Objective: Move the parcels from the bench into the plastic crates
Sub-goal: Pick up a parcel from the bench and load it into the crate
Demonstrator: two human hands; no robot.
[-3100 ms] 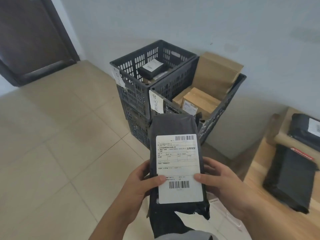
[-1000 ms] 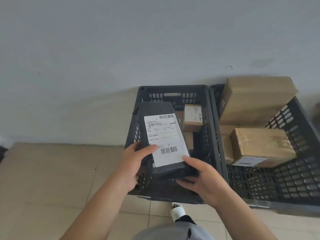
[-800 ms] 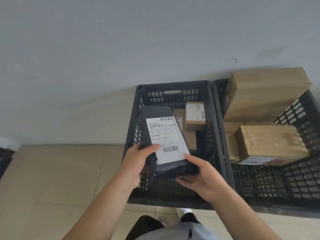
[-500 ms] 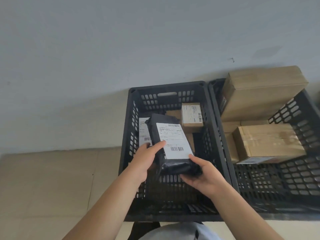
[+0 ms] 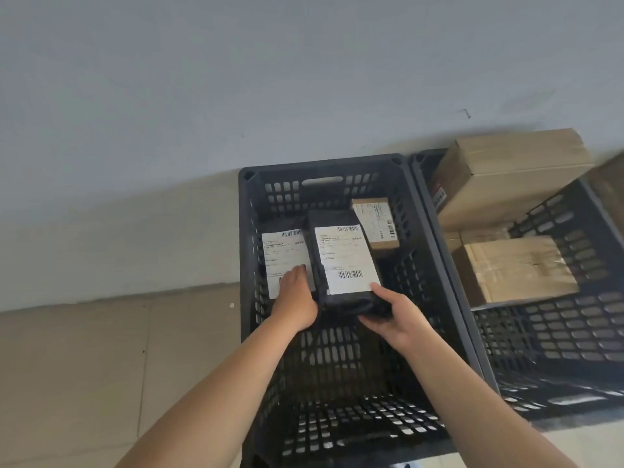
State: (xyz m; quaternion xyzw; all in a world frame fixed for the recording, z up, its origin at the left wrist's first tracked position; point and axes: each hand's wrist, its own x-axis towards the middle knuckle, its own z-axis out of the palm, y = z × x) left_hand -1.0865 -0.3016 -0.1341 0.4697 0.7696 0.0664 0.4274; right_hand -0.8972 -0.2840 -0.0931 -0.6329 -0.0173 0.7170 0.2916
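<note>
Both my hands are down inside the left dark plastic crate (image 5: 246,231). They hold a black parcel (image 5: 341,261) with a white shipping label, low in the crate. My right hand (image 5: 388,312) grips its near end, thumb on the label's corner. My left hand (image 5: 295,298) is at its left edge, fingers reaching onto another labelled black parcel (image 5: 283,255) lying beside it. A small brown box (image 5: 376,224) lies at the crate's far right.
A second dark crate (image 5: 553,336) stands touching on the right, holding a large cardboard box (image 5: 510,173) leaning on the wall and another box (image 5: 516,268) in front of it. The grey wall is right behind both crates. Beige floor tiles lie to the left.
I carried the parcel from beside the bench to the left crate and lowered it inside. My left hand slid from its side onto the neighbouring parcel.
</note>
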